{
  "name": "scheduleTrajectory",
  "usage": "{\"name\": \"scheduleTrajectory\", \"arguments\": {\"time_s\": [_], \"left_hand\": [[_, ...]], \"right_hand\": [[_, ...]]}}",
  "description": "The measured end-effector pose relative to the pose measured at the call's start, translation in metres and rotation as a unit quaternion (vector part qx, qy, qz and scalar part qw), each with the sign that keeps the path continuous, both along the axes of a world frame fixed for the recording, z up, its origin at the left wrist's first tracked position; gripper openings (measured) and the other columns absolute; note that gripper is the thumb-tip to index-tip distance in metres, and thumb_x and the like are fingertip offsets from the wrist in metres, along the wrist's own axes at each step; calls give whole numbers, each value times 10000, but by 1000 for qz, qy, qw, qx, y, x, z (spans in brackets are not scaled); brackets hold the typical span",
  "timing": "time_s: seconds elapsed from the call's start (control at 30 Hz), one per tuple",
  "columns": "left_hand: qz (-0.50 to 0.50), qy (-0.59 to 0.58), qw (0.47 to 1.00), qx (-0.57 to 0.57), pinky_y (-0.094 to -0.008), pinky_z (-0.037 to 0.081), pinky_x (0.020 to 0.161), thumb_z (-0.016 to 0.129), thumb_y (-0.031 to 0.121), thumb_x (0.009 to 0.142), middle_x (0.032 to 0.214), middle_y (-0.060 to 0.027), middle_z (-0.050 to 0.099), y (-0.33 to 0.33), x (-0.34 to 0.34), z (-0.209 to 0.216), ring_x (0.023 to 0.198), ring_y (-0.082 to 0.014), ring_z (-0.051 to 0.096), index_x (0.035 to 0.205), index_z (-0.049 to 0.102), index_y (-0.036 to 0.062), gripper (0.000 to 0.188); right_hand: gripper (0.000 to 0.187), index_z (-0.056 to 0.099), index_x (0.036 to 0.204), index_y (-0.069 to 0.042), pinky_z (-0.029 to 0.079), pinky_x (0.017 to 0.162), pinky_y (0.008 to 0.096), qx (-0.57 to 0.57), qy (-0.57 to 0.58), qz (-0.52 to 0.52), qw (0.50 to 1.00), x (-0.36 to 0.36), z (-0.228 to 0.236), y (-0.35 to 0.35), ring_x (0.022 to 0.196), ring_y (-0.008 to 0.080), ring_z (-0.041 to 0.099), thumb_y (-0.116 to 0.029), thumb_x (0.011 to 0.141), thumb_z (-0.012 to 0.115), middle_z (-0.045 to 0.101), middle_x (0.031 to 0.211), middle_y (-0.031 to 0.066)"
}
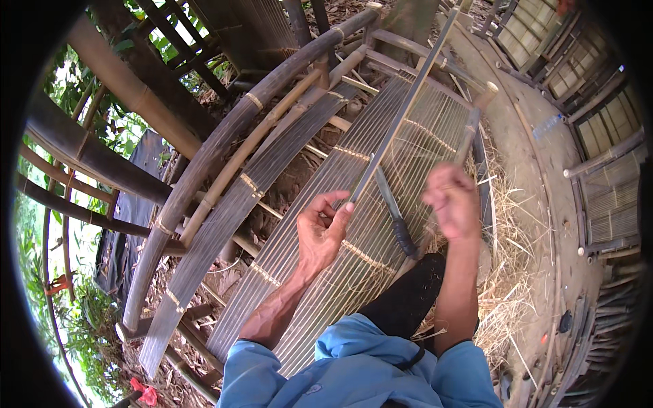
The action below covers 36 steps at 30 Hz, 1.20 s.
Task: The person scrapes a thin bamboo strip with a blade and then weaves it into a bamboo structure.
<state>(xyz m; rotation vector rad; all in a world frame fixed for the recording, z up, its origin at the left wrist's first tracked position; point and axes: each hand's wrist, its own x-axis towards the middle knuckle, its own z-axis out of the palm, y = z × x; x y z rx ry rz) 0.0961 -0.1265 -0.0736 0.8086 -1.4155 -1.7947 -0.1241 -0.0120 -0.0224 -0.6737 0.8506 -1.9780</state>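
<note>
Your left hand [322, 228], nearer, pinches the near end of 1 long strip [404, 112]. Right hand [454, 201] blurred; grip, can't tell. Knife [390, 200] between your 2 hands. Strip's long axis runs forward-right from left hand.

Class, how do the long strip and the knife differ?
The long strip is far longer than the knife. The left hand holds the strip; the knife lies on the slatted bench. The knife has a dark handle; the strip shows none. Both are narrow.
</note>
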Motion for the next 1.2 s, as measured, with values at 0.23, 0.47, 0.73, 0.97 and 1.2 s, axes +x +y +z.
{"name": "scheduleTrajectory", "arguments": {"time_s": [0.23, 0.47, 0.73, 0.97, 1.2], "left_hand": [[55, -38, 993, -95, -219, 360, 449, 772, 149, 917, 664, 0, 592, -5, 25, -32, 516, -38, 500, 972, 730, -40, 202], [24, -60, 997, -45, -225, 421, 500, 755, 131, 926, 766, -36, 623, 15, 27, -47, 598, -62, 556, 958, 732, -36, 172], [22, -110, 993, -42, -255, 465, 553, 755, 124, 922, 810, -49, 598, 13, 60, -58, 659, -95, 573, 978, 756, -17, 151], [66, -307, 922, -226, -303, 467, 517, 801, 136, 852, 762, -106, 620, 7, 139, -75, 592, -153, 588, 914, 768, 2, 152], [72, -353, 884, -297, -409, 469, 579, 789, 83, 777, 655, -124, 630, 64, 210, -113, 619, -304, 598, 831, 734, 45, 86]], "right_hand": [[133, 586, 1120, -53, 541, 628, 234, -64, -42, -324, 943, -52, 41, 45, 787, 114, 610, -99, 1036, 494, 650, 959, 66], [449, 612, 1272, 56, 535, 514, 228, 264, 227, -34, 937, 43, -17, -33, 746, 115, 678, -218, 934, 723, 661, 1242, 182], [190, 651, 855, -57, 337, 404, 192, 230, 161, 95, 955, 20, -59, -24, 470, 45, 389, -97, 1003, 539, 486, 650, -27], [258, 613, 1182, -136, 445, 616, 196, 55, 93, -263, 959, -147, -1, 84, 723, 69, 507, -55, 939, 577, 585, 907, -30], [454, 534, 1338, -59, 579, 644, 325, 480, 243, 19, 843, -17, -117, -54, 730, 174, 636, -405, 1043, 534, 597, 1228, 153]]}}
